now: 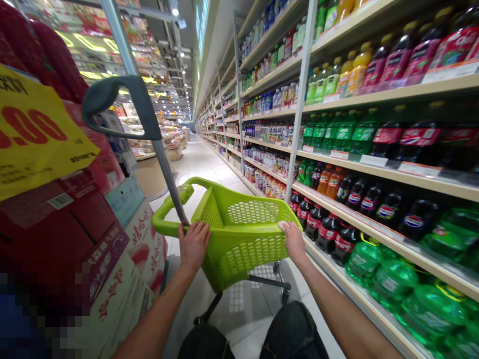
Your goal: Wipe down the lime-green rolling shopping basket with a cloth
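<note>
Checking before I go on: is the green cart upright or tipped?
Upright: the green cart has its open top facing up and its wheels underneath.

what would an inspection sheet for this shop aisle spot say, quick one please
Surface: pale tiled floor under the cart.
Job's things: lime-green shopping cart with perforated sides; no goods visible inside.
Clutter: stacked cartons and a yellow price sign at left; a metal pole with a grey loop handle crosses the view.
Hands: left hand over the cart's rim, near the pole; right hand on the rim farther right, a small white item at its fingers, material unclear.
Cables: nothing seen.
Surroundings: drink shelves at right, including Pepsi bottles and large green bottles.
</note>
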{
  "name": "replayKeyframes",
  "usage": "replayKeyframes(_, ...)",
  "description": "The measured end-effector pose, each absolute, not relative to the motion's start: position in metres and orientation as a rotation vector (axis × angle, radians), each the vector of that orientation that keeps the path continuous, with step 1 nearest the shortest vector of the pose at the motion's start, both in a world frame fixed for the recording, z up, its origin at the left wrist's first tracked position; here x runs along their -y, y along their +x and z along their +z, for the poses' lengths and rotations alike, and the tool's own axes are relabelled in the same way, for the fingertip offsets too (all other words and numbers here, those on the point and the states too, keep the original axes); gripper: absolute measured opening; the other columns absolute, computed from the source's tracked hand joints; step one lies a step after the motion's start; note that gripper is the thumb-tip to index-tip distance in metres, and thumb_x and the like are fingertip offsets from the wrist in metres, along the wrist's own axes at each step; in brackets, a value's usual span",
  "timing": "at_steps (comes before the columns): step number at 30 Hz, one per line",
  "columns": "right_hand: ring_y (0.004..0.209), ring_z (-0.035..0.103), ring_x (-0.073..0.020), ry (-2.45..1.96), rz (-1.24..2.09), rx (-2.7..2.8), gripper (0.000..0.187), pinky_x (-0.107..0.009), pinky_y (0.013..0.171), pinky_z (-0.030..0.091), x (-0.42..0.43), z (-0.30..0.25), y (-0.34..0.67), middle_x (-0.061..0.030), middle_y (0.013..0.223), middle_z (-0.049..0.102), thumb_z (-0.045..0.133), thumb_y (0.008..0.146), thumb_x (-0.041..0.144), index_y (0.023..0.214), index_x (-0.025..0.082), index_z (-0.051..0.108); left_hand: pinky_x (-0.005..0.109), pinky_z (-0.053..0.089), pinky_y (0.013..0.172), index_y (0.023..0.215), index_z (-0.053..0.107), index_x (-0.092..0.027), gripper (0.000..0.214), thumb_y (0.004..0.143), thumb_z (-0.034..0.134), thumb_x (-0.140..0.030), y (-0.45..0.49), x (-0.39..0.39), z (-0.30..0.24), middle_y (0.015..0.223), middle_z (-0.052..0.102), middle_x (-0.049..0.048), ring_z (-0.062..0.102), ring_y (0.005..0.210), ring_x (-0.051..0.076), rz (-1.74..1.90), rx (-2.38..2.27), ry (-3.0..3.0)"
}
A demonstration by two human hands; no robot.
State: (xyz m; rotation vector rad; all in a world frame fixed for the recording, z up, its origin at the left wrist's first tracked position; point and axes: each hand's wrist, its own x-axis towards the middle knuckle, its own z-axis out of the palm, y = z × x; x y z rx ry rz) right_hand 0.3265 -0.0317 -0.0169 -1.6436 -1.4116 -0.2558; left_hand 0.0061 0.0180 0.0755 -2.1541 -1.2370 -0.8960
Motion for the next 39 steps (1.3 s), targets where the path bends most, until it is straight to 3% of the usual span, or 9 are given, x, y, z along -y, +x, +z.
replayKeyframes(3, 0.114, 0.047, -0.0196, -1.548, -0.224, 1.555, 0.052, -0.046, 0.1, 0.035, 0.017, -0.01, 0.281, -0.0084, 0.115, 0.059, 0.033, 0.066, -0.004, 0.107, 0.016, 0.06, 0.053, 0.017, 0.101, 0.091, 0.063, -0.026, 0.021, 0.084, 0.044, -0.029, 0.02, -0.018, 0.076, 0.095, 0.068, 0.0033, 0.056, 0.096, 0.023, -0.963, 1.226, -2.14)
replayKeyframes(7, 0.124, 0.037, -0.0185, -1.349, -0.218, 1.799, 0.058, -0.04, 0.103, 0.032, 0.001, -0.001, 0.226, -0.0079, 0.129, 0.049, 0.032, 0.069, -0.003, 0.12, 0.016, 0.052, 0.052, 0.017, 0.101, 0.092, 0.062, -0.026, 0.02, 0.084, 0.044, -0.028, 0.035, -0.014, 0.077, 0.094, 0.068, 0.0025, 0.056, 0.096, 0.023, -0.997, 1.228, -2.172)
replayKeyframes(11, 0.118, 0.045, -0.0197, -1.475, -0.194, 1.689, 0.056, -0.049, 0.103, 0.029, 0.014, -0.004, 0.298, -0.006, 0.12, 0.057, 0.032, 0.068, -0.003, 0.113, 0.019, 0.056, 0.051, 0.015, 0.102, 0.095, 0.062, -0.026, 0.023, 0.084, 0.042, -0.022, 0.042, -0.008, 0.078, 0.097, 0.068, 0.0026, 0.056, 0.098, 0.022, -0.997, 1.22, -2.227)
replayKeyframes(15, 0.115, 0.048, -0.022, -1.606, -0.204, 1.45, 0.052, -0.046, 0.102, 0.032, 0.022, -0.007, 0.361, -0.0137, 0.115, 0.059, 0.03, 0.066, -0.001, 0.108, 0.012, 0.06, 0.052, 0.012, 0.104, 0.097, 0.062, -0.025, 0.024, 0.083, 0.042, -0.021, 0.051, -0.006, 0.075, 0.098, 0.068, 0.0025, 0.056, 0.098, 0.023, -1.053, 1.25, -2.215)
replayKeyframes(19, 0.114, 0.049, -0.0175, -1.507, -0.164, 1.555, 0.057, -0.038, 0.102, 0.036, 0.005, -0.002, 0.293, -0.0088, 0.117, 0.058, 0.033, 0.063, 0.0, 0.113, 0.014, 0.057, 0.052, 0.009, 0.105, 0.099, 0.061, -0.024, 0.026, 0.082, 0.042, -0.018, 0.066, -0.003, 0.072, 0.102, 0.067, 0.0038, 0.055, 0.101, 0.024, -1.052, 1.249, -2.238)
replayKeyframes(24, 0.122, 0.041, -0.0155, -1.117, -0.039, 1.692, 0.064, -0.038, 0.106, 0.031, -0.007, 0.033, 0.193, -0.0037, 0.127, 0.051, 0.034, 0.065, 0.0, 0.125, 0.019, 0.048, 0.046, 0.01, 0.107, 0.104, 0.059, -0.022, 0.034, 0.08, 0.038, -0.01, 0.051, 0.002, 0.078, 0.108, 0.065, 0.0039, 0.056, 0.103, 0.019, -1.069, 1.03, -2.352)
replayKeyframes(30, 0.123, 0.04, -0.0174, -1.066, 0.003, 1.68, 0.06, -0.037, 0.105, 0.032, -0.01, 0.073, 0.164, -0.0049, 0.131, 0.047, 0.036, 0.069, 0.001, 0.125, 0.019, 0.047, 0.053, 0.021, 0.102, 0.115, 0.05, -0.015, 0.038, 0.078, 0.045, -0.022, 0.004, -0.01, 0.093, 0.123, 0.053, 0.0137, 0.042, 0.119, 0.029, -1.155, 1.346, -2.09)
replayKeyframes(34, 0.127, 0.034, -0.0192, -1.097, -0.061, 1.804, 0.05, -0.039, 0.105, 0.031, 0.003, 0.024, 0.156, -0.0087, 0.134, 0.043, 0.037, 0.076, 0.003, 0.122, 0.017, 0.051, 0.044, 0.032, 0.099, 0.112, 0.051, -0.015, 0.036, 0.078, 0.045, -0.023, 0.004, -0.017, 0.093, 0.118, 0.055, 0.0116, 0.04, 0.12, 0.027, -1.092, 1.335, -2.227)
replayKeyframes(39, 0.108, 0.055, -0.0182, -1.18, -0.001, 2.02, 0.047, -0.034, 0.092, 0.046, 0.033, -0.058, 0.179, -0.0057, 0.113, 0.062, 0.04, 0.076, 0.003, 0.114, 0.023, 0.058, 0.043, 0.032, 0.101, 0.111, 0.052, -0.014, 0.034, 0.078, 0.045, -0.018, 0.014, -0.015, 0.094, 0.117, 0.055, 0.0109, 0.039, 0.12, 0.026, -1.144, 1.339, -2.246)
